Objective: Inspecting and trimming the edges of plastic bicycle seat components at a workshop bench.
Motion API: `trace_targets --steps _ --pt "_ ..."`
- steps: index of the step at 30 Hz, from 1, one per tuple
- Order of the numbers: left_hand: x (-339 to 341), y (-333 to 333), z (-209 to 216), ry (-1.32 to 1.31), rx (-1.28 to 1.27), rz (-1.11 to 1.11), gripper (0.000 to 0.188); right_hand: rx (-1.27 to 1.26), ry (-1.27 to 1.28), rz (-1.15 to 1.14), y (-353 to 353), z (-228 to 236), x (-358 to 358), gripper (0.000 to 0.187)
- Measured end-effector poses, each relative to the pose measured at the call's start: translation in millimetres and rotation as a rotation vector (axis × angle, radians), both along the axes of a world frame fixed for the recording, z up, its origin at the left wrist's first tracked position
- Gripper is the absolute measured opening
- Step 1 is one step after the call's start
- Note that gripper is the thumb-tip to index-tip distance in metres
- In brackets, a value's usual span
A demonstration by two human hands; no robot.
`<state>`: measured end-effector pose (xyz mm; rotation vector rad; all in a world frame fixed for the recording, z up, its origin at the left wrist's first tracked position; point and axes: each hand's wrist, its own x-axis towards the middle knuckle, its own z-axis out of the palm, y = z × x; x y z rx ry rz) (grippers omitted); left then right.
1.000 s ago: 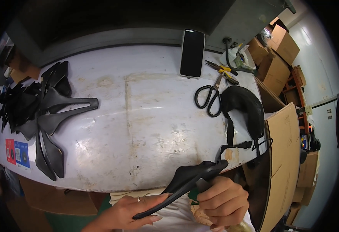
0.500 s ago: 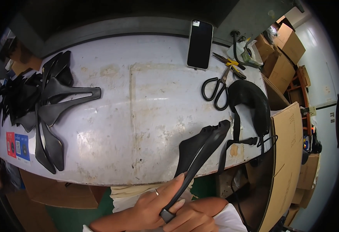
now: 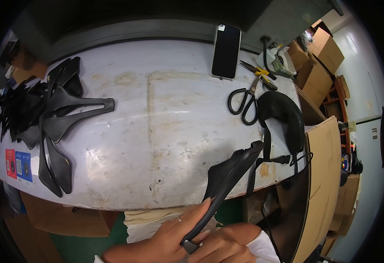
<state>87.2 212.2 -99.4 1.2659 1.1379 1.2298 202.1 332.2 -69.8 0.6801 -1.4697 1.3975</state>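
At the near table edge I hold a long black saddle-shaped piece point(image 3: 229, 173), tilted up toward the right, its wide end away from me and its narrow end low between my hands. My left hand point(image 3: 170, 236) is closed round its lower part, index finger stretched along the side. My right hand point(image 3: 222, 247) is curled at the narrow lower end; its fingers partly hide what they grip. On the left of the table lies a pile of similar black pieces point(image 3: 60, 125), one with a slotted narrow end pointing right.
Black-handled scissors point(image 3: 246, 103), yellow-handled pliers point(image 3: 257, 70) and a phone point(image 3: 226, 51) lie at the far right. Beside them sits a black padded pouch point(image 3: 284, 114) with straps. Cardboard point(image 3: 321, 184) stands along the right edge. Red and blue printed cards point(image 3: 24, 166) lie left.
The black saddle-shaped piece has turned and shifted slightly right, so the slot between its halves hardly shows now. Both hands keep nearly the same place.
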Motion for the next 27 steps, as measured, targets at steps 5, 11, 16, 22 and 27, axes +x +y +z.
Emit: trace_targets --steps 5,11,16,22,27 --pt "-7.1 -27.6 -3.8 -0.179 -0.193 -0.004 0.063 -0.414 0.167 0.016 -1.7 -28.8 4.6 0.015" --pt "-25.0 -40.6 -3.4 -0.104 -0.245 0.019 0.056 -0.243 -0.036 0.029 41.5 -33.5 25.9 0.025" --pt "-35.2 -55.3 -11.0 -0.05 -0.242 0.015 0.052 -0.164 -0.071 -0.222 58.5 -24.1 36.8 0.022" --pt "-49.4 -51.3 22.0 -0.223 -0.181 0.266 0.048 -0.399 0.148 -0.162 30.6 -14.6 50.8 0.034" --pt "-53.9 -16.4 -6.3 0.548 0.075 0.308 0.033 -0.428 -0.13 -0.166 13.8 -32.1 35.5 0.026"
